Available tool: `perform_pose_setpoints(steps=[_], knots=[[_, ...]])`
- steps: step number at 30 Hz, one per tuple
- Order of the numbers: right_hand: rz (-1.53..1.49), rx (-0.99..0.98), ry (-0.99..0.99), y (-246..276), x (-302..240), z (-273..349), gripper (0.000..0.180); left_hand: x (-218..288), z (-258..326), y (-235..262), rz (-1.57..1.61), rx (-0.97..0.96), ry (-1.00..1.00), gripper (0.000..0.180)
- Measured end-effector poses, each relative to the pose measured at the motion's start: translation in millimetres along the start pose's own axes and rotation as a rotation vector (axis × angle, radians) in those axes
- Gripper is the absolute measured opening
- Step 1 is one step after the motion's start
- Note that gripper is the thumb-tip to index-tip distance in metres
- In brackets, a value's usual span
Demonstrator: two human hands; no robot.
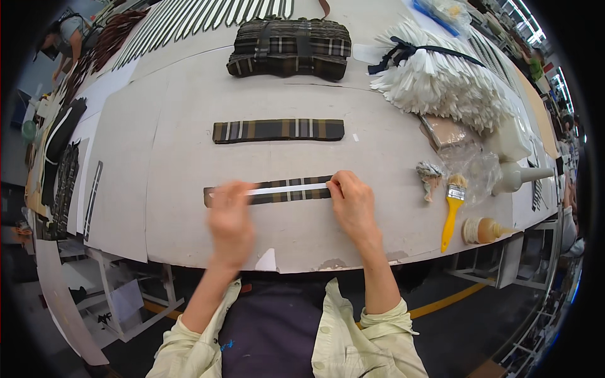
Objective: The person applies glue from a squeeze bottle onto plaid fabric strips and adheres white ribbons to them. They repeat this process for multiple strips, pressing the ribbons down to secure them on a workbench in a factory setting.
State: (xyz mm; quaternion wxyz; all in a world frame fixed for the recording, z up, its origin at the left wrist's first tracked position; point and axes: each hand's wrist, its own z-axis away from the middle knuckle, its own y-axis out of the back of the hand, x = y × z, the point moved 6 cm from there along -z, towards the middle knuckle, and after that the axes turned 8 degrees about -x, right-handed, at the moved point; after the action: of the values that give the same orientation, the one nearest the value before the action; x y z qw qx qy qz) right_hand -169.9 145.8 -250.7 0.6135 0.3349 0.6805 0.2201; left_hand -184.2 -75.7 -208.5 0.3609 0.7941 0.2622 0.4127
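Observation:
A plaid fabric strip (277, 198) in brown, black and white lies crosswise on the table before me. Along it runs a narrow white strip (287, 188). My right hand (353, 205) pinches the white strip's right end between thumb and fingers, at the right end of the plaid piece. Over the left end is my left hand (231, 217), smeared by motion, so its grip does not show. Farther away, a flat stack of matching plaid strips (277, 130) lies parallel to the first.
Beyond sits a tied bundle of plaid strips (288, 50), with a tied bunch of white strips (441, 82) to its right. At right are a yellow-handled brush (451, 217), a glue-coloured bottle (485, 230) and a white squeeze bottle (513, 177). Long pointed strips (201, 16) line the far left.

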Motion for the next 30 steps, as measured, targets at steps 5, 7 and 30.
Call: perform_pose_setpoints(steps=[5,7,30], knots=[[-0.018,-0.023,0.000,2.7,0.6,-1.2,0.008,43.9,2.3,-61.0,-0.006,-0.239,-0.153,0.043],[-0.019,-0.023,0.003,2.9,2.2,-0.9,0.008,44.4,2.3,-60.9,-0.009,-0.219,-0.174,0.042],[-0.345,0.210,-0.273,38.7,33.8,38.3,0.013,64.9,-10.4,-83.5,-0.042,-0.239,-0.267,0.042]])
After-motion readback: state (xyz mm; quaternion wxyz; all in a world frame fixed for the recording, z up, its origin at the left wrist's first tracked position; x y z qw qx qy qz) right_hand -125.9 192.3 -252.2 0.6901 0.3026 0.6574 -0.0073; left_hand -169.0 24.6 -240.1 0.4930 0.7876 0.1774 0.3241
